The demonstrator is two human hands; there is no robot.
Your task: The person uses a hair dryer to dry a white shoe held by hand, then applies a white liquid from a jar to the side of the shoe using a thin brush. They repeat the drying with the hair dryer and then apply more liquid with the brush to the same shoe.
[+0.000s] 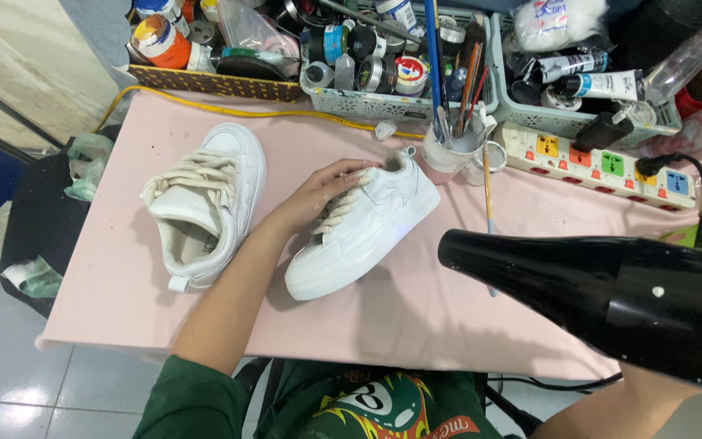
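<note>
Left hand (318, 195) is pressing flat, fingers spread, on centre white sneaker (363, 232) | right hand probably gripping black hair dryer (611, 297), hand itself hidden, lower right | keeping nozzle aimed at sneaker, held steady on pink bench (416, 317).

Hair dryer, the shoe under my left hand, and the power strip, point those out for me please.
hair dryer (611, 293), head view, on its black barrel.
shoe (383, 223), head view, on its white side panel.
left hand (322, 191), head view, on its back.
power strip (603, 167), head view, on its top face.
</note>
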